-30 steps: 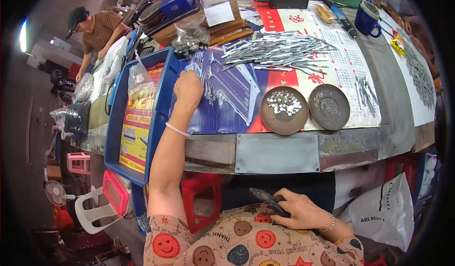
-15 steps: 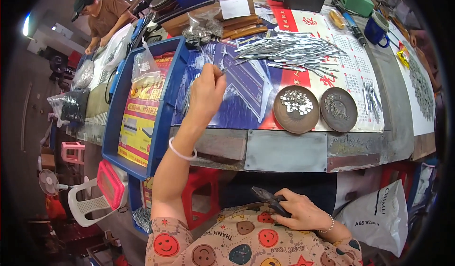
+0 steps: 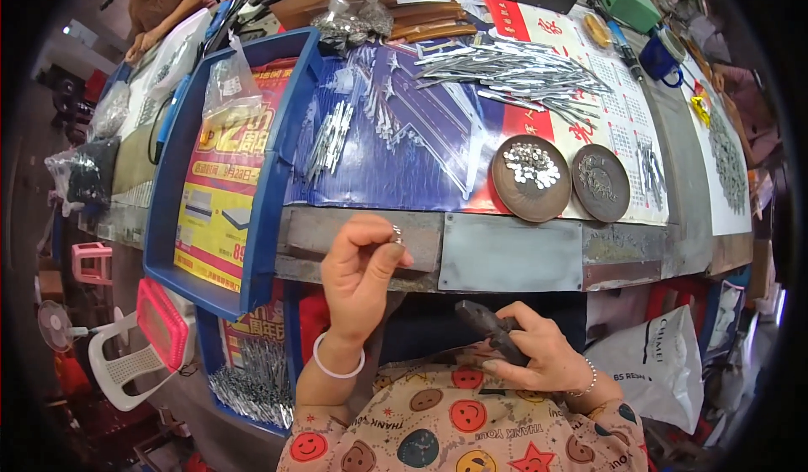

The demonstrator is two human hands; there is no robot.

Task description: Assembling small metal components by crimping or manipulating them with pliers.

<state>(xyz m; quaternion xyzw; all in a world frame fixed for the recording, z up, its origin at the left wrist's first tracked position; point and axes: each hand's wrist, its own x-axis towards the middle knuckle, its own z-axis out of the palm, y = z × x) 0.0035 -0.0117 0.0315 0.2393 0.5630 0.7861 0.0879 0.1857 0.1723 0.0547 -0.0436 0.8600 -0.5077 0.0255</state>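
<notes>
In front of the table's edge, my left hand is raised with thumb and fingers pinched on a small shiny metal piece, whose exact kind is too small to tell. My right hand is lower, close to my body, wrapped round the dark handles of a pair of pliers. The jaws of the pliers point up and left. Beyond my hands, a brown dish holds small silvery discs, and a second brown dish holds little dark metal bits.
A large pile of thin metal strips lies at the back, with a smaller bunch nearer. At left stands a blue tray; a lower blue bin contains many strips. Another person works far left. A white sack stands right.
My left hand has come back from above the table toward me, now pinching a small metal piece. My right hand still grips the pliers. The view has shifted slightly.
</notes>
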